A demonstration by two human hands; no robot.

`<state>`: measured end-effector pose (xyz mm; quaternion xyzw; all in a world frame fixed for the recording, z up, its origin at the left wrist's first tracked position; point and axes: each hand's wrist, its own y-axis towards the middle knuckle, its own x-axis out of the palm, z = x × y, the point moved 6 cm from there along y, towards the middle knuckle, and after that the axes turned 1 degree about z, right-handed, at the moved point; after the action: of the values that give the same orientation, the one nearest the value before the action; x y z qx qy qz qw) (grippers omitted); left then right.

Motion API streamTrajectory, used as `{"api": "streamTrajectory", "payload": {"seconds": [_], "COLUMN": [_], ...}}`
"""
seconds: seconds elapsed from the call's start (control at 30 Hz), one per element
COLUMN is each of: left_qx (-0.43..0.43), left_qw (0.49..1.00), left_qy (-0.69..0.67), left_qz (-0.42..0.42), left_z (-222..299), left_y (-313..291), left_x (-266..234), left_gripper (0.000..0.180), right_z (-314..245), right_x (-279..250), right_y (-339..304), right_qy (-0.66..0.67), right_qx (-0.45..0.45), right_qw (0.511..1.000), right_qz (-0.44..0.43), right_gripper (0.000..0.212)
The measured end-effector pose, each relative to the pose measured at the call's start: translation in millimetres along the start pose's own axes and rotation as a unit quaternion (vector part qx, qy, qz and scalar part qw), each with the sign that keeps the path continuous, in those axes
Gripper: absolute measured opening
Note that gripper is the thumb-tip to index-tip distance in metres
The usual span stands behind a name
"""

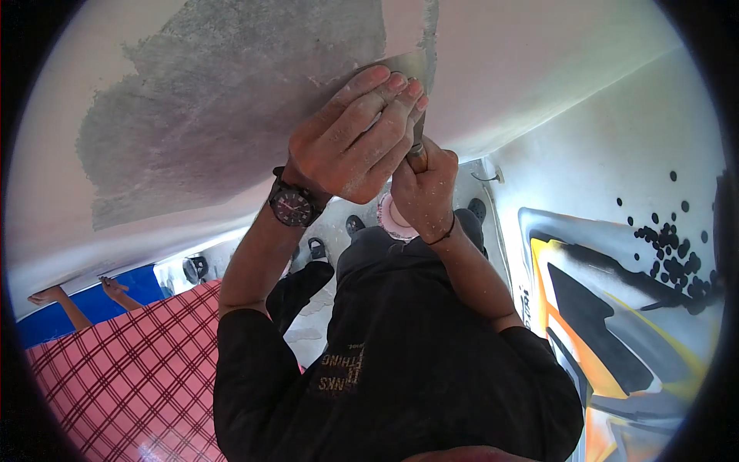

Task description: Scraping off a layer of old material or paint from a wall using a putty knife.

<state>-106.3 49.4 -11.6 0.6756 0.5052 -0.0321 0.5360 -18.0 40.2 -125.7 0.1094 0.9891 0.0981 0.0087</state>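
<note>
A putty knife with a wooden handle and a wide metal blade is pressed to the wall in front of me. My right hand is closed round its handle. Across the blade lies my left hand, fingers held together and dusted white, covering most of the metal. Only the blade's upper edge and right side show. Left of the knife, a large rough grey patch spreads over the pale pinkish wall. A narrow grey strip runs up from the blade's right corner.
Below my hands, a pink-rimmed bucket stands on the floor by my feet. Close on my left is a person in a red checked shirt, hands raised near the wall. A painted side wall rises on the right, with a cable in the corner.
</note>
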Motion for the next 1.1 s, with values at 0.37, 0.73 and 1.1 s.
{"api": "streamTrajectory", "payload": {"seconds": [0.37,0.73,1.1], "left_qx": [-0.018,-0.03,-0.032], "left_qw": [1.0,0.999,0.999], "left_qy": [-0.01,-0.03,-0.026], "left_qz": [0.008,0.006,0.007], "left_z": [5,1,1], "left_y": [0,15,20], "left_x": [-1,-1,-12], "left_gripper": [0.022,0.023,0.023], "right_z": [-10,-23,-31], "right_x": [-8,-17,-16], "right_y": [-5,1,-4], "right_qy": [-0.051,-0.051,-0.037], "right_qx": [-0.007,-0.026,0.001], "right_qw": [0.999,0.998,0.999], "right_qz": [0.007,0.023,-0.003], "right_gripper": [0.015,0.014,0.013]}}
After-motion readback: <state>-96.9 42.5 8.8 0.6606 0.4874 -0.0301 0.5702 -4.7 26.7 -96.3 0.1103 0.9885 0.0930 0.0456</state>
